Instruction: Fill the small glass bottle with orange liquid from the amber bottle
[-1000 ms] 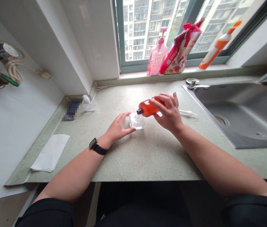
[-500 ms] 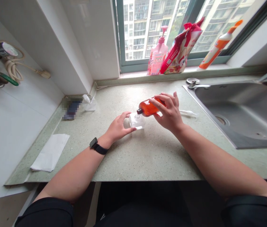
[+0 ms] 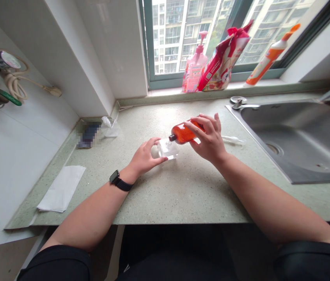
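My right hand [image 3: 207, 138] is wrapped around an amber bottle of orange liquid [image 3: 183, 133], which lies tilted with its uncapped black-threaded neck [image 3: 171, 137] pointing down and left. Just below that neck is the mouth of a small transparent square bottle [image 3: 167, 150], tipped on its side. My left hand [image 3: 146, 157] grips this bottle from the left, with the fingers over its far end. I cannot tell whether the two bottles touch. A small transparent dropper or pump tube [image 3: 232, 140] lies on the counter behind my right hand.
A speckled green stone counter [image 3: 165, 191] runs under my arms, with a steel sink [image 3: 293, 140] to the right. Pink pump bottle [image 3: 194, 68], red pouch [image 3: 222, 62] and orange-capped bottle [image 3: 268, 58] stand on the windowsill. Tissue [image 3: 62, 189], plastic wrap [image 3: 110, 128] and a blurred object [image 3: 89, 135] lie left.
The transparent bottle has tipped further, its mouth rising toward the amber bottle's neck. My left hand has shifted slightly up with it. The amber bottle and my right hand have barely moved.
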A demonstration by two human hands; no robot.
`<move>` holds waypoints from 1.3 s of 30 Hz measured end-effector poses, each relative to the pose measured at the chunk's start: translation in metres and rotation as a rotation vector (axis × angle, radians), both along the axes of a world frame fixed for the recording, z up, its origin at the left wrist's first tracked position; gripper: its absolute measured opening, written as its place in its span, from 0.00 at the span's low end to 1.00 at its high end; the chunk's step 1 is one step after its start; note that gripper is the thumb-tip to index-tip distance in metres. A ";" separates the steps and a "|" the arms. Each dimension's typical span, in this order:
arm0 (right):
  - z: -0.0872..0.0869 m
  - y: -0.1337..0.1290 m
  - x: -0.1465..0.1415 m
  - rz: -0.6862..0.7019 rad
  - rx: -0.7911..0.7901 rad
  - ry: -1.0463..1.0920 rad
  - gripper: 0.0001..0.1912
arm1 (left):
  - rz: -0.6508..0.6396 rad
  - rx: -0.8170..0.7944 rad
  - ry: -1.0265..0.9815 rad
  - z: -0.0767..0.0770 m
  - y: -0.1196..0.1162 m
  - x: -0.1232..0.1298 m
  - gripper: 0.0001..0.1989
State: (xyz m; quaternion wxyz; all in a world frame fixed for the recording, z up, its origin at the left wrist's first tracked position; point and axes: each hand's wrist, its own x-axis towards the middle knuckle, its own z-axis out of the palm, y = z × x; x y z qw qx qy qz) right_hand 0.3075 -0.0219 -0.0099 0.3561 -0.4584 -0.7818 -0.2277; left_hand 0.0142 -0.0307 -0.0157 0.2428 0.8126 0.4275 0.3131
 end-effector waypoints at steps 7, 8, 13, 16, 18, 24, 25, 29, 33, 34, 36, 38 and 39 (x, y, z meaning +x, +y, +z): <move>-0.002 0.001 0.001 0.009 -0.009 -0.003 0.52 | 0.010 0.011 0.008 0.001 -0.001 -0.001 0.36; -0.002 0.001 0.001 0.008 -0.016 0.000 0.52 | 0.008 0.015 0.006 0.001 -0.001 -0.001 0.36; 0.002 -0.001 0.002 0.009 -0.080 0.001 0.54 | 0.005 0.025 0.002 0.001 -0.001 -0.001 0.36; 0.003 -0.001 0.003 0.014 -0.104 0.008 0.55 | 0.002 0.029 0.003 0.001 -0.001 -0.001 0.35; 0.003 -0.001 0.003 0.015 -0.109 0.008 0.56 | 0.002 0.029 0.003 0.002 -0.001 -0.001 0.35; 0.003 -0.001 0.003 0.035 -0.117 0.023 0.55 | 0.003 0.018 0.011 0.006 -0.003 -0.001 0.35; 0.003 -0.001 0.003 0.040 -0.116 0.027 0.54 | 0.003 0.017 0.010 0.006 -0.003 -0.001 0.35; 0.004 -0.001 0.003 0.052 -0.091 0.028 0.54 | 0.004 0.017 0.010 0.006 -0.003 -0.001 0.35; 0.004 -0.001 0.003 0.036 -0.093 0.010 0.54 | 0.004 0.014 0.009 0.006 -0.003 -0.001 0.35; 0.004 -0.001 0.003 0.030 -0.100 0.006 0.54 | 0.002 0.014 0.007 0.006 -0.003 -0.001 0.35; 0.005 -0.001 0.004 0.029 -0.107 0.005 0.54 | -0.003 0.015 0.003 0.006 -0.002 -0.001 0.34; 0.005 -0.001 0.005 0.038 -0.103 0.005 0.54 | -0.007 0.017 0.001 0.006 -0.002 -0.001 0.34; 0.006 -0.001 0.005 0.043 -0.103 0.005 0.54 | -0.007 0.018 0.000 0.006 -0.002 -0.001 0.34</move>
